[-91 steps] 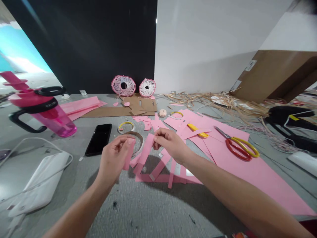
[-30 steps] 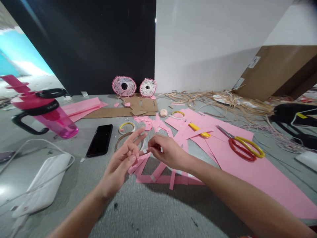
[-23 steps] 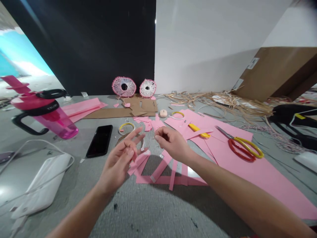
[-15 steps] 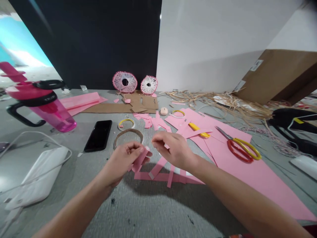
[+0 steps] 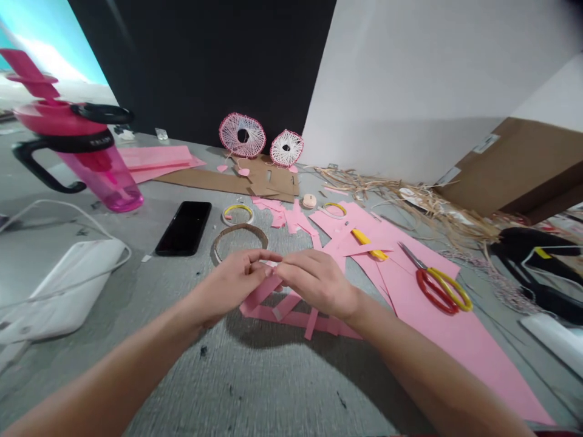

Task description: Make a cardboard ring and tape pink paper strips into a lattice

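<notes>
Pinched in my left hand (image 5: pixel 234 280) is a pink paper strip (image 5: pixel 260 294), slanting down toward the table. My right hand (image 5: pixel 319 282) has its fingers pressed together at the strip's upper end, against my left fingertips. What lies between those fingertips is mostly hidden, with a small whitish patch showing. Below my hands, a long pink strip (image 5: pixel 314 323) lies on the grey table with shorter strips across it. A brown cardboard ring (image 5: pixel 243 228) rests just beyond my left hand.
Scissors (image 5: pixel 437 285) and a yellow cutter (image 5: pixel 368 244) lie on pink paper (image 5: pixel 437 340) at right. Tape rolls (image 5: pixel 237 213), pink scraps (image 5: pixel 285 215) and two thread-wound rings (image 5: pixel 242 136) stand farther back. A phone (image 5: pixel 184 228), power bank (image 5: pixel 64 291) and pink bottle (image 5: pixel 98 164) are at left.
My right hand has moved left, closing the gap to my left hand, and its fingers now meet the strip's end. The view has tilted and shifted slightly.
</notes>
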The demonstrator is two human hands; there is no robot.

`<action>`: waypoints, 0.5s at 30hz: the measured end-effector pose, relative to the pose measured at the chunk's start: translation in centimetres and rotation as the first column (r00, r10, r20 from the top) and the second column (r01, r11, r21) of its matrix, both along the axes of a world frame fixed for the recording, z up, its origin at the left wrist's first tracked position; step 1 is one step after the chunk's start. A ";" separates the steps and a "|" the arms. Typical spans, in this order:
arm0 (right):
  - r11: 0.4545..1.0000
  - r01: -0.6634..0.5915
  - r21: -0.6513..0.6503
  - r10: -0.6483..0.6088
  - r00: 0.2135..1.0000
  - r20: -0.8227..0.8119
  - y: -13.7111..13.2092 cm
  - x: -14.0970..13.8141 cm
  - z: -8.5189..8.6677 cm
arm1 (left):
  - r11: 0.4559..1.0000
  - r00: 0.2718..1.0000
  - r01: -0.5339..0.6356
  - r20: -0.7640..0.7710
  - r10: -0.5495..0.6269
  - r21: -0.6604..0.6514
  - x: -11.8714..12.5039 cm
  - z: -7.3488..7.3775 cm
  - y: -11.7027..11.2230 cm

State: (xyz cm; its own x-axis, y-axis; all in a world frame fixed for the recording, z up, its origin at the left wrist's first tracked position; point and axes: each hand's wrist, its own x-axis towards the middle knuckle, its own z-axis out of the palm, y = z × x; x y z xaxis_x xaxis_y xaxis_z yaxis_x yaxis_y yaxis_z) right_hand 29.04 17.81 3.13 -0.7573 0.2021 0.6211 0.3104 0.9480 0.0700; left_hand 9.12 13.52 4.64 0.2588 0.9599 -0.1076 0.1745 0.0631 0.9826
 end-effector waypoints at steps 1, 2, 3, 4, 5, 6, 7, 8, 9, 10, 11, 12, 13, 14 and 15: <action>1.000 -0.006 -0.005 0.006 1.000 -0.014 0.0 0.0 0.0 | 1.000 1.000 -0.002 0.006 0.002 0.009 0.1 0.2 0.0; 1.000 -0.015 -0.021 0.014 1.000 -0.028 -0.1 -0.1 0.1 | 1.000 1.000 -0.010 0.015 0.009 0.016 0.1 0.4 0.0; 0.998 -0.027 -0.048 0.026 0.999 -0.037 -0.1 -0.1 0.1 | 1.000 1.000 -0.017 0.026 0.017 0.020 0.2 0.5 0.0; 0.996 -0.039 -0.081 0.036 0.999 -0.038 -0.1 -0.1 0.1 | 0.999 0.999 -0.025 0.038 0.024 0.024 0.2 0.7 0.0; 0.993 -0.046 -0.113 0.041 0.998 -0.039 0.0 -0.1 0.0 | 0.999 0.998 -0.032 0.050 0.030 0.028 0.2 0.8 0.0; 0.989 -0.049 -0.141 0.043 0.998 -0.041 0.0 -0.1 -0.1 | 0.999 0.998 -0.035 0.060 0.033 0.027 0.3 0.8 0.0; 0.986 -0.047 -0.163 0.040 0.998 -0.043 0.0 -0.1 -0.2 | 0.999 0.997 -0.031 0.067 0.029 0.024 0.2 0.8 0.0; 0.984 -0.040 -0.176 0.033 0.999 -0.041 0.1 0.0 -0.3 | 0.999 0.997 -0.022 0.069 0.020 0.025 0.2 0.7 0.0; 0.983 -0.032 -0.182 0.025 0.999 -0.040 0.1 0.0 -0.5 | 0.999 0.998 -0.013 0.064 0.011 0.031 0.2 0.6 0.0; 0.983 -0.023 -0.183 0.016 0.999 -0.041 0.1 0.0 -0.6 | 0.999 0.999 -0.006 0.050 0.004 0.037 0.1 0.4 0.0; 0.983 -0.018 -0.185 0.010 0.999 -0.040 0.1 0.1 -0.7 | 0.999 0.999 -0.002 0.032 0.000 0.041 0.1 0.3 0.0; 0.982 -0.012 -0.190 0.004 0.999 -0.040 0.1 0.0 -0.7 | 0.999 1.000 0.000 0.010 0.000 0.044 0.1 0.2 0.0; 0.981 -0.004 -0.192 -0.006 0.999 -0.050 0.0 0.0 -0.7 | 0.999 1.000 -0.005 -0.017 0.006 0.044 0.0 0.2 0.0; 0.982 0.004 -0.189 -0.018 0.997 -0.069 0.0 -0.1 -0.7 | 0.999 0.999 -0.009 -0.047 0.010 0.039 0.0 0.2 -0.1; 0.984 0.007 -0.178 -0.024 0.995 -0.095 -0.1 -0.1 -0.7 | 1.000 0.997 -0.007 -0.078 0.010 0.028 0.0 0.2 -0.1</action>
